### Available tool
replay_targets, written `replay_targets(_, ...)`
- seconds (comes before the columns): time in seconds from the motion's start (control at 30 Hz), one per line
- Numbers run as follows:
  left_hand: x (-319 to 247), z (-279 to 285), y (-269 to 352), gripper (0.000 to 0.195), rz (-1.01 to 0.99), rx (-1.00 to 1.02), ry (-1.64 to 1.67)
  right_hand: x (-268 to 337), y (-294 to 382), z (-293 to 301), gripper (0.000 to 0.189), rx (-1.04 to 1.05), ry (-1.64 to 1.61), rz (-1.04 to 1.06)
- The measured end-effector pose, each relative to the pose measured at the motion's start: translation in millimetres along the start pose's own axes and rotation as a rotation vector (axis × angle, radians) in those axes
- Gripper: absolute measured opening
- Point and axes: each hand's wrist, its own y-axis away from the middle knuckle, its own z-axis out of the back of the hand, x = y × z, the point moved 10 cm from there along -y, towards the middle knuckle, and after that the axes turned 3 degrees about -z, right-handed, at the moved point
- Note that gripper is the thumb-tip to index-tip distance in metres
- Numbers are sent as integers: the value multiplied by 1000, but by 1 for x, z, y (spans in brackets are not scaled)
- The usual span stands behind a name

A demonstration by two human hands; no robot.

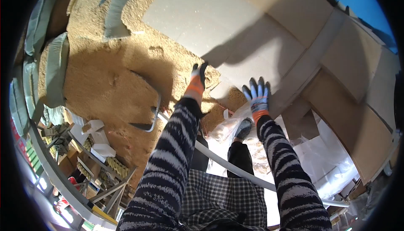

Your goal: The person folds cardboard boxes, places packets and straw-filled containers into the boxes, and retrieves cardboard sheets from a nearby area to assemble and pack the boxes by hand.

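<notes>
My left hand point(197, 78), in a grey and orange knit glove with dark fingertips, is seen edge-on with its fingers apart. Nothing shows in it. It hovers by the near edge of a large grey cardboard sheet point(202, 16), over loose tan husk-like material point(176, 60); whether it touches either is unclear. My right hand point(258, 95), gloved the same way, is spread palm down and holds nothing. Beneath and beside it are a second cardboard sheet point(262, 54) and a small bare patch of the loose material.
A white pipe point(233, 166) crosses before my legs. Clear plastic film point(221, 133) lies around my shoe point(243, 129). A metal-rimmed scoop or shovel point(154, 117) sits in the loose material at left. Grey-green sacks point(56, 70) line the left edge; overlapping cardboard point(350, 57) covers the right.
</notes>
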Motion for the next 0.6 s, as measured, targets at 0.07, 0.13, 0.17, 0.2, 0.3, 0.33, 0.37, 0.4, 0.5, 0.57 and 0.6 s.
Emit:
replay_targets(0.07, -12, 12, -35, 75, 20, 2, 41, 8, -6, 29, 56, -13, 66, -29)
replay_targets(0.13, -6, -2, -58, 75, 72, 30, 99, 1, -3, 47, 60, 54, 12, -26)
replay_targets(0.17, -1, -23, -58, 72, 93, 56, 176, -11, 5, 59, 61, 113, 25, -20)
replay_targets(0.2, -6, -27, -64, 68, 96, 67, 242, -17, 8, 78, 62, 157, -18, 2)
replay_targets(0.3, -45, -54, -59, 58, 0, 350, 703, -34, 23, 125, 68, 8, -17, 66)
replay_targets(0.33, -40, -54, -45, 47, 40, 302, 558, -50, 32, 139, 69, 59, -86, 97)
replay_targets(0.37, -57, -42, -39, 43, 91, 312, 533, -48, 34, 162, 70, 79, -184, 145)
replay_targets(0.4, -71, -56, -21, 44, 63, 385, 515, -67, 42, 172, 70, 80, -161, 134)
replay_targets(0.5, -110, -78, 36, 50, -98, 433, 405, -99, 62, 213, 74, -5, -235, 112)
replay_targets(0.57, -144, -77, 61, 54, -240, 399, 303, -115, 68, 241, 76, -74, -222, -50)
replay_targets(0.6, -156, -77, 73, 53, -233, 351, 261, -119, 71, 250, 74, -112, -176, -91)
